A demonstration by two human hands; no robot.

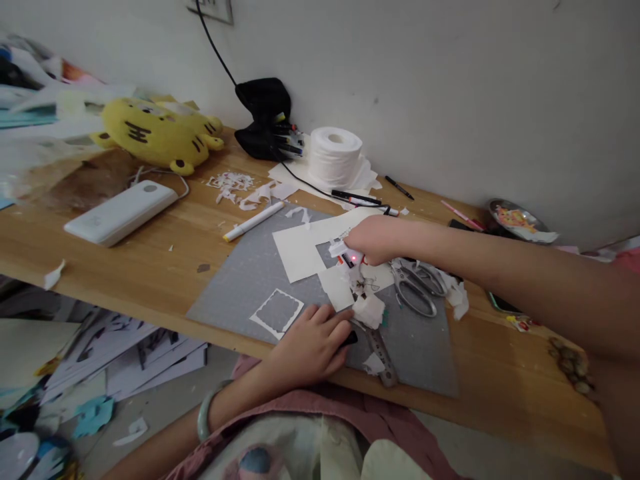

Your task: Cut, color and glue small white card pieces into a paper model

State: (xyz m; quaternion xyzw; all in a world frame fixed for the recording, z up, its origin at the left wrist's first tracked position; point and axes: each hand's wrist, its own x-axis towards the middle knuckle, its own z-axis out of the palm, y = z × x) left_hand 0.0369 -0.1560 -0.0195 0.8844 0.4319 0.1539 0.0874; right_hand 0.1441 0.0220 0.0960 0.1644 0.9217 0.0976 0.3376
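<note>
My left hand (315, 340), wrist in a pale green bangle, rests at the front edge of a grey cutting mat (227, 287). Its fingers are curled, and the dark end of a black object (349, 339) pokes out beside them. Over the mat, my right hand (373, 240) is closed, its fingertips hidden. Right against it is a small white device (345, 252) with a lit red spot. Beneath lies a white paper sheet (295, 250) with a cut-out opening. A thin paper frame (257, 319), a metal ruler (383, 360) and grey-handled scissors (417, 287) lie around the hands.
A white marker (255, 221) and paper shreds (233, 183) lie behind the mat. Farther back stand a tissue roll (335, 160) and a black pen pouch (265, 120). To the left are a white power bank (120, 212) and a yellow plush toy (155, 130); a metal bowl (517, 217) is at right.
</note>
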